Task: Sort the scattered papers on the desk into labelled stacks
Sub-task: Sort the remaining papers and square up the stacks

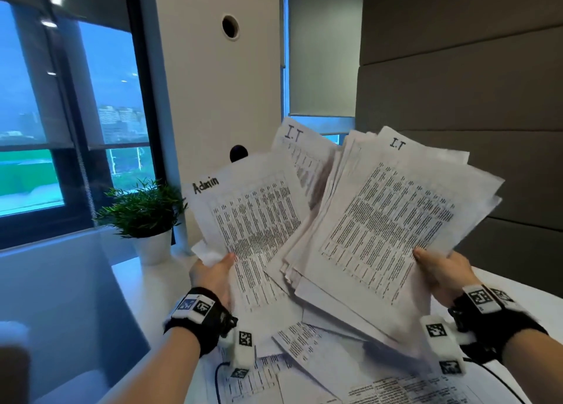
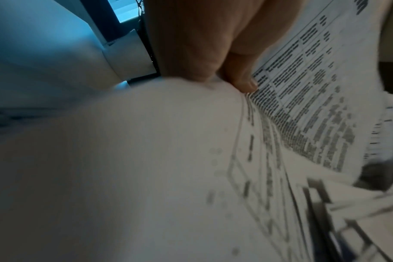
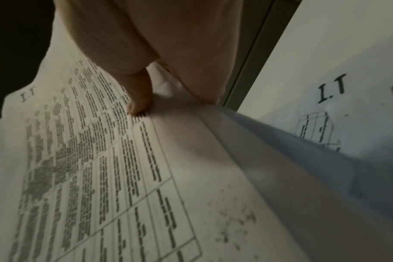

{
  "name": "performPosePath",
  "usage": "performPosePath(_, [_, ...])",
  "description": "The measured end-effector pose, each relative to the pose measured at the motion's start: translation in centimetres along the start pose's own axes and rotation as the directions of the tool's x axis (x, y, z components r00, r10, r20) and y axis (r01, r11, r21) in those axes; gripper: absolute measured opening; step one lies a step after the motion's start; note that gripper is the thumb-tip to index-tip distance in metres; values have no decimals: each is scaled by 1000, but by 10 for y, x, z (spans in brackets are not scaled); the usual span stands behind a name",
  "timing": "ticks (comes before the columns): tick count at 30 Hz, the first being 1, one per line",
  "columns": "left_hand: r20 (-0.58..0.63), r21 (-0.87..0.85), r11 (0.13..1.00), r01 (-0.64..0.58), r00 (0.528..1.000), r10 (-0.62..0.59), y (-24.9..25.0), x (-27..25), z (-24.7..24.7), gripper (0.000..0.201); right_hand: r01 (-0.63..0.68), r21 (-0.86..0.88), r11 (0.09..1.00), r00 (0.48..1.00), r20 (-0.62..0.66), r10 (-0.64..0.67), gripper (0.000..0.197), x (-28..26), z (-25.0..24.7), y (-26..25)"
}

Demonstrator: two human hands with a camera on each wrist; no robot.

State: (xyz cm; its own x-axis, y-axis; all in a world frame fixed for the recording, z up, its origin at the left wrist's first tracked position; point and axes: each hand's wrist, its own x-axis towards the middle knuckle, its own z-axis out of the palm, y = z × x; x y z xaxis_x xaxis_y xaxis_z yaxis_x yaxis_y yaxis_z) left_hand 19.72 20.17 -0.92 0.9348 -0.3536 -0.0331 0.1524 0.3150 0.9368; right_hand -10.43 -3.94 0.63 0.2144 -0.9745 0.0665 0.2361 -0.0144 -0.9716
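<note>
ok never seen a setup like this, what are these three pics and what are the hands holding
No machine here: a person wears three cameras. The big picture is from the head; the other two look along each wrist at the fingers. The black bands with square markers carry the wrist cameras. The left hand pinches a sheet marked Admin. The right hand holds a thick fanned bundle whose top sheet reads I.T. Another I.T sheet stands behind. More printed papers lie on the white desk, beside a potted plant.
</note>
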Motion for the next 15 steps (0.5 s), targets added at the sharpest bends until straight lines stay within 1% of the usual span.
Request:
performPosePath(2, [81, 14, 999, 31, 996, -32, -4, 1, -1, 31, 19, 36, 999, 998, 63, -21, 5, -4, 7, 1])
performPosePath(6, [177, 62, 995, 74, 981, -84, -12, 7, -2, 42, 52, 92, 994, 993, 98, -61, 25, 0, 18, 1])
performPosePath(7, [197, 61, 995, 84, 976, -94, -9, 3, -1, 41, 48, 112, 993, 994, 94, -58, 30, 1, 20, 1])
performPosePath(8, [222, 42, 994, 100, 969, -107, -9, 2, -2, 37, 36, 133, 990, 994, 93, -49, 31, 1, 22, 1])
performPosePath(10, [248, 39, 989, 140, 958, -145, -10, 3, -1, 25, -10, 181, 983, 992, 128, -13, 23, 0, 24, 0])
performPosePath(12, [268, 72, 991, 116, 954, -132, -11, 2, 3, 17, -61, 208, 976, 980, 197, 19, 19, -2, 26, -4])
performPosePath(14, [312, 116, 992, 48, 947, -83, -10, -3, 9, 19, -80, 200, 976, 966, 256, 27, 26, -3, 30, -9])
performPosePath(15, [334, 122, 992, 24, 940, -64, -9, -6, 11, 19, -81, 185, 979, 964, 263, 31, 29, -1, 32, -11])
